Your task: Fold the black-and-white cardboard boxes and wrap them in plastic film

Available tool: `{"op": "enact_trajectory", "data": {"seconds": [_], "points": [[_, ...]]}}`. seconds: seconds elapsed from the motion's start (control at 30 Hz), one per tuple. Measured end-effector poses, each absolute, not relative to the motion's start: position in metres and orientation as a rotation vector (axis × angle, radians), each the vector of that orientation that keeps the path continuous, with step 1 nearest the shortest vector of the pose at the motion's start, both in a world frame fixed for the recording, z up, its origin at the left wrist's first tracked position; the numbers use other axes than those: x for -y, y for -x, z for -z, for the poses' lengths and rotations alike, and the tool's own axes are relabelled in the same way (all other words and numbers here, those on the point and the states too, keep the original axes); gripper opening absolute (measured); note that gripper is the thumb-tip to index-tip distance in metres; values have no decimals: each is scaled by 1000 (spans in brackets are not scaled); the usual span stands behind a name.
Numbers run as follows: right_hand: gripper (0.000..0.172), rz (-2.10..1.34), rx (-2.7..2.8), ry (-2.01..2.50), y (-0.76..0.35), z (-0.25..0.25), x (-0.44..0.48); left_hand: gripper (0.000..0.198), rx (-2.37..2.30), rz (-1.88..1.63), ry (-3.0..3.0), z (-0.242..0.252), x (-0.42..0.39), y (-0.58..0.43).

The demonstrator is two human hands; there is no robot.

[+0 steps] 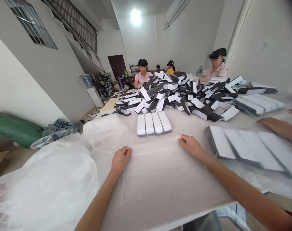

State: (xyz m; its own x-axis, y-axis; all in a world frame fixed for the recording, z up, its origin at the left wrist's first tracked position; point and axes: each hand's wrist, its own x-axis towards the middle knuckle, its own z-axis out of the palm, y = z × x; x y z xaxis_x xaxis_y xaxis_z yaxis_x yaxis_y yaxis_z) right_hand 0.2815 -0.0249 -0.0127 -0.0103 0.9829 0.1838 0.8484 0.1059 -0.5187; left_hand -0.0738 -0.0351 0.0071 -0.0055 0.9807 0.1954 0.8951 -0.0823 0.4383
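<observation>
My left hand (120, 158) and my right hand (189, 145) are stretched forward over the white table, apart from each other. Both pinch the far edge of a thin, translucent plastic sheet (155, 147), which lies nearly flat between them. Its outline is faint against the tabletop, so I cannot tell whether it is a bag. Just beyond the sheet, a wrapped pack of white strip-like pieces (153, 123) with dark lower edges rests on the table. To the left of my left hand, a crumpled translucent plastic pile (106, 133) lies loosely.
A large heap of folded black-and-white card pieces (174, 93) covers the far table. At right, a wrapped pack (254, 147) lies near another person's hand (278, 126). White plastic sheeting (56, 183) fills the left side. Other people sit beyond the heap.
</observation>
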Motion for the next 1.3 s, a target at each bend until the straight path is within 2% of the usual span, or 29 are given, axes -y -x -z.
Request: {"op": "enact_trajectory", "data": {"seconds": [0.27,0.47,0.6,0.83,0.93,1.0,1.1,1.23,1.3], "points": [[14,-139,1961,1988,-271,8,32,27,-2218,-454,-2126,-8,41,63],[32,-205,1904,1968,-274,10,31,25,-2165,-517,-2124,-8,42,63],[33,-236,1889,1916,-277,11,30,27,-2160,-560,-2079,-9,41,63],[16,107,2002,2074,-270,13,36,24,-2230,-373,-2117,-9,39,59],[20,259,2041,1861,-271,8,40,22,-2129,-562,-2367,-8,40,62],[22,189,2163,1591,-270,5,43,20,-1831,-672,-2644,-9,42,63],[23,-75,2357,1273,-266,3,48,24,-1396,-585,-2820,-12,47,62],[16,-181,2441,1253,-260,7,49,27,-1355,-449,-2737,-13,49,59],[18,-171,2433,1309,-260,10,47,28,-1424,-425,-2713,-11,47,59]]}}
